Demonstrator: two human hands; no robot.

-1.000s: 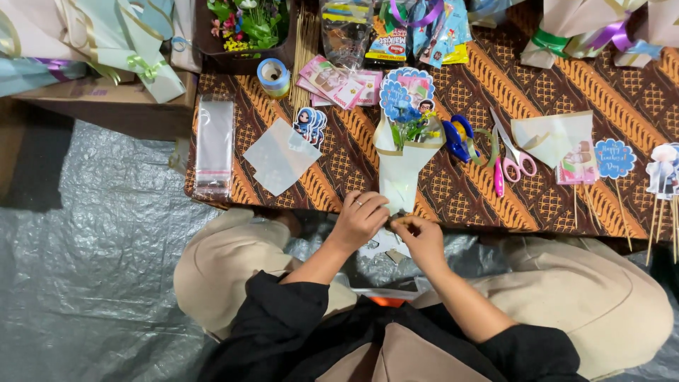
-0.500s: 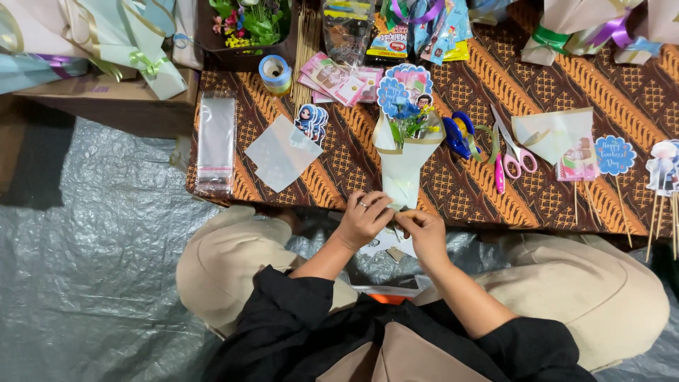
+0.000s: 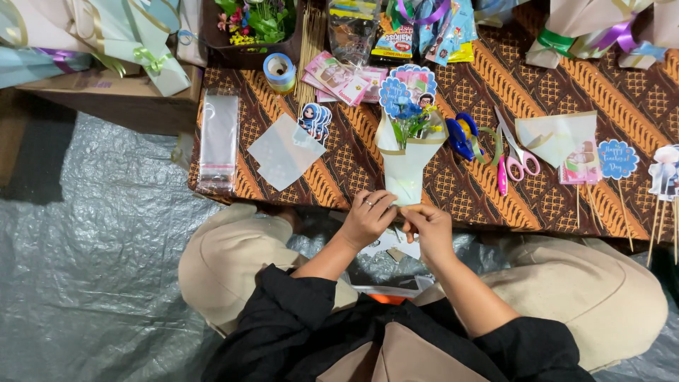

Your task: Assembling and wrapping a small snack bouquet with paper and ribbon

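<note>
- The left hand (image 3: 369,216) and right hand (image 3: 426,225) both pinch the narrow base of the small wrapped bouquet (image 3: 404,164), steadying it.
- The bouquet lies at the table's (image 3: 495,205) near edge, within easy reach; scissors (image 3: 515,152) wait just beside.

Bouquet (image 3: 404,159) lies on the table (image 3: 622,99): scissors (image 3: 515,152) to its right, tape roll (image 3: 279,71) left and behind, possibly card (image 3: 284,151) left.

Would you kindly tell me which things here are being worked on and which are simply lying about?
In hand:
- small wrapped bouquet, its lower tip pinched by both hands
- left hand
- right hand

Lying about:
- pink scissors
- tape roll
- clear sleeves
- translucent sheet
- blue paper topper on a stick
</note>
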